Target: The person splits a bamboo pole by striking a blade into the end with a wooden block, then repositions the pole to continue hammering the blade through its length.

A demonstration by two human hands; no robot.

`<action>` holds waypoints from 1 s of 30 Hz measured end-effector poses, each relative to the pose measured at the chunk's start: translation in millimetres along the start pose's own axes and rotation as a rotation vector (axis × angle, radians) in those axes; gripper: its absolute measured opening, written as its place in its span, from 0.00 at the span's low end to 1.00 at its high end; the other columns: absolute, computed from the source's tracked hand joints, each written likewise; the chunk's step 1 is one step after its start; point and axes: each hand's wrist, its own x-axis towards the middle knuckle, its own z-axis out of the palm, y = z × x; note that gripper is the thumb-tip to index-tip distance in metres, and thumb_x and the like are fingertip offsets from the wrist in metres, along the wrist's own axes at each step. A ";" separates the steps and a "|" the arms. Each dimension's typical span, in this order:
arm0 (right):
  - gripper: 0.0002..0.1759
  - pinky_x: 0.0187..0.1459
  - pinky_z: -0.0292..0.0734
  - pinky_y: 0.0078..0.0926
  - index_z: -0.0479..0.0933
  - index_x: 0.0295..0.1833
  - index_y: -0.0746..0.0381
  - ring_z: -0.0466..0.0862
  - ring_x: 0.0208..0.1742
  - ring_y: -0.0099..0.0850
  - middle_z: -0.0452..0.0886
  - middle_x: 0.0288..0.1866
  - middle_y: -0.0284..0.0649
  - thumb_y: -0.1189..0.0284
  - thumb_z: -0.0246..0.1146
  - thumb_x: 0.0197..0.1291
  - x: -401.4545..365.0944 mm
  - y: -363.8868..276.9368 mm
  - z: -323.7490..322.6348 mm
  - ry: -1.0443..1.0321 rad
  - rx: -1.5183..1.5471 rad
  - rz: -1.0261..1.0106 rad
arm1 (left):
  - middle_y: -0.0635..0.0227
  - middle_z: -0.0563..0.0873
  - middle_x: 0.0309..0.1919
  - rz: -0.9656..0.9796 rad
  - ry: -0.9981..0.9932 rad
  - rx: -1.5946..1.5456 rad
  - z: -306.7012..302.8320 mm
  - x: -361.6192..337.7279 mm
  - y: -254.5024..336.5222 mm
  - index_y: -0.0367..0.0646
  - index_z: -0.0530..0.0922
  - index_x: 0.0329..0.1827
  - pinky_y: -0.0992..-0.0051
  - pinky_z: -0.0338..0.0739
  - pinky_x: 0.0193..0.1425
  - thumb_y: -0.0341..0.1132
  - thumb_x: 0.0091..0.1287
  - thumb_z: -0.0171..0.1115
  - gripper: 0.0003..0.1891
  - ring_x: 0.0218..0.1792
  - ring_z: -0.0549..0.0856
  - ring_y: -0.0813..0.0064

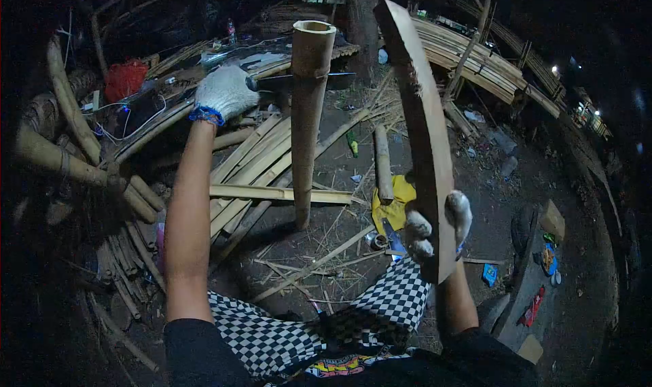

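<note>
A white knitted glove with a blue cuff covers my left hand [226, 94], whose fingers are wrapped round the dark handle of a long knife [275, 83]. Its thin blade runs level to the right and shows on both sides of an upright bamboo pole [310, 125], just below the hollow top end. Part of the blade is hidden by the pole. On the right, my gloved right hand [438, 229] grips the lower end of a thick wooden board [429, 129]. That board rises tilted, its top end higher than the bamboo.
Split bamboo strips [261, 163] lie on the ground left of the pole. A yellow bag [396, 200] and a short bamboo length [382, 163] are behind it. Stacked bamboo slats [468, 61] stand at the back right. A low bench [526, 305] holds small packets.
</note>
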 end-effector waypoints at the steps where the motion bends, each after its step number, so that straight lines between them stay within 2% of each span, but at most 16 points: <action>1: 0.32 0.16 0.73 0.31 0.63 0.65 0.64 0.73 0.18 0.36 0.75 0.29 0.50 0.54 0.56 0.63 0.4 6.3 -1.2 -0.077 0.033 0.021 | 0.51 0.86 0.39 0.002 -0.004 -0.009 -0.1 -0.6 -0.4 0.42 0.86 0.35 0.59 0.81 0.48 0.45 0.49 0.61 0.17 0.40 0.86 0.52; 4: 0.32 0.16 0.74 0.33 0.61 0.67 0.62 0.72 0.16 0.36 0.74 0.27 0.49 0.54 0.55 0.65 -2.7 11.3 -17.7 0.030 0.089 0.031 | 0.52 0.86 0.38 -0.021 -0.021 -0.004 1.2 0.7 -0.4 0.44 0.86 0.35 0.60 0.80 0.48 0.46 0.49 0.62 0.17 0.40 0.86 0.53; 6: 0.35 0.16 0.74 0.35 0.56 0.71 0.62 0.73 0.16 0.38 0.73 0.28 0.49 0.53 0.52 0.66 1.5 18.0 -20.3 -0.164 0.289 0.072 | 0.53 0.87 0.38 -0.012 -0.010 0.003 1.1 -0.3 1.0 0.44 0.86 0.35 0.60 0.80 0.48 0.46 0.49 0.62 0.17 0.40 0.86 0.53; 10: 0.36 0.17 0.76 0.38 0.51 0.73 0.62 0.74 0.17 0.40 0.72 0.30 0.50 0.54 0.51 0.68 -2.5 22.9 -30.1 -0.106 0.411 0.062 | 0.53 0.86 0.38 0.001 -0.020 0.020 0.9 2.8 1.0 0.46 0.87 0.35 0.60 0.80 0.47 0.47 0.49 0.62 0.17 0.39 0.86 0.53; 12: 0.36 0.19 0.77 0.37 0.49 0.74 0.62 0.76 0.21 0.42 0.72 0.31 0.51 0.56 0.51 0.68 1.7 24.8 -32.7 -0.216 0.454 0.086 | 0.53 0.86 0.38 0.005 -0.024 0.024 3.8 5.2 0.5 0.46 0.87 0.35 0.60 0.80 0.47 0.47 0.49 0.62 0.17 0.39 0.86 0.53; 16: 0.33 0.24 0.78 0.31 0.56 0.72 0.62 0.79 0.27 0.39 0.75 0.36 0.49 0.58 0.54 0.66 -2.8 10.5 -50.2 -0.123 0.382 0.082 | 0.51 0.86 0.38 0.020 0.008 0.051 4.2 7.6 1.8 0.46 0.87 0.35 0.59 0.80 0.47 0.47 0.49 0.62 0.17 0.39 0.86 0.53; 18: 0.29 0.24 0.77 0.25 0.62 0.68 0.63 0.78 0.25 0.30 0.78 0.40 0.48 0.56 0.52 0.70 -12.8 -10.3 -98.6 0.670 -0.672 -0.228 | 0.50 0.86 0.38 -0.012 -0.017 0.053 2.0 7.2 4.5 0.46 0.87 0.35 0.59 0.80 0.47 0.47 0.48 0.62 0.17 0.39 0.86 0.53; 19: 0.23 0.29 0.79 0.24 0.70 0.61 0.64 0.81 0.28 0.29 0.80 0.43 0.47 0.58 0.53 0.70 2.9 -22.6 -14.5 0.468 -1.030 -0.210 | 0.50 0.86 0.38 -0.006 -0.001 0.045 2.5 7.2 4.9 0.46 0.86 0.35 0.59 0.80 0.47 0.47 0.48 0.62 0.18 0.39 0.86 0.53; 20: 0.30 0.45 0.77 0.23 0.68 0.64 0.67 0.82 0.39 0.25 0.81 0.40 0.40 0.65 0.63 0.59 22.3 -30.8 9.9 0.563 -1.131 -0.278 | 0.50 0.86 0.38 -0.003 0.013 0.039 3.3 6.7 3.2 0.46 0.86 0.36 0.59 0.80 0.47 0.47 0.47 0.62 0.18 0.39 0.86 0.53; 21: 0.26 0.54 0.76 0.30 0.70 0.61 0.67 0.80 0.48 0.29 0.79 0.53 0.42 0.57 0.55 0.69 18.3 -54.3 37.0 0.641 -1.938 -0.348 | 0.50 0.86 0.38 -0.013 0.009 0.049 4.4 9.3 -0.5 0.46 0.86 0.36 0.59 0.80 0.47 0.47 0.47 0.62 0.18 0.39 0.86 0.53; 22: 0.31 0.49 0.77 0.27 0.66 0.66 0.68 0.80 0.50 0.29 0.79 0.54 0.46 0.66 0.64 0.60 14.1 -123.8 -31.0 0.683 -1.646 -0.418 | 0.51 0.86 0.38 -0.004 0.014 0.020 7.1 12.6 -3.2 0.47 0.86 0.36 0.59 0.80 0.47 0.48 0.47 0.62 0.18 0.39 0.86 0.53; 23: 0.29 0.55 0.74 0.36 0.69 0.60 0.71 0.78 0.52 0.33 0.77 0.55 0.45 0.64 0.65 0.60 9.5 -149.3 -19.9 0.363 -1.347 -1.349 | 0.52 0.86 0.38 0.007 0.017 -0.010 10.5 12.9 -3.5 0.47 0.87 0.36 0.59 0.80 0.47 0.48 0.47 0.63 0.18 0.39 0.86 0.53; 24: 0.28 0.55 0.74 0.36 0.69 0.60 0.71 0.78 0.52 0.33 0.77 0.55 0.45 0.63 0.65 0.61 19.9 -171.5 25.5 0.380 -1.642 -1.640 | 0.54 0.87 0.38 0.035 0.005 0.033 7.0 11.3 -1.8 0.49 0.87 0.37 0.60 0.80 0.47 0.50 0.49 0.63 0.18 0.39 0.86 0.54; 26: 0.28 0.53 0.74 0.35 0.70 0.59 0.70 0.78 0.51 0.33 0.78 0.53 0.45 0.62 0.65 0.61 39.1 -196.3 70.0 0.380 -2.036 -1.779 | 0.54 0.87 0.38 0.041 0.012 0.041 7.9 11.3 -2.0 0.49 0.87 0.37 0.60 0.80 0.47 0.51 0.49 0.63 0.19 0.39 0.86 0.54; 28: 0.27 0.52 0.75 0.34 0.71 0.58 0.69 0.78 0.50 0.33 0.78 0.52 0.45 0.60 0.65 0.61 69.0 -200.9 81.6 0.342 -2.179 -1.736 | 0.54 0.87 0.39 0.027 0.042 0.057 11.7 13.5 -3.3 0.48 0.87 0.38 0.60 0.81 0.47 0.53 0.50 0.63 0.20 0.39 0.86 0.54; 30: 0.27 0.51 0.75 0.34 0.72 0.57 0.68 0.78 0.49 0.32 0.78 0.50 0.45 0.59 0.64 0.62 103.2 -180.1 67.0 0.347 -2.230 -1.564 | 0.54 0.87 0.39 0.041 0.022 0.067 9.8 14.0 -1.0 0.47 0.87 0.38 0.60 0.81 0.47 0.53 0.51 0.63 0.21 0.39 0.86 0.54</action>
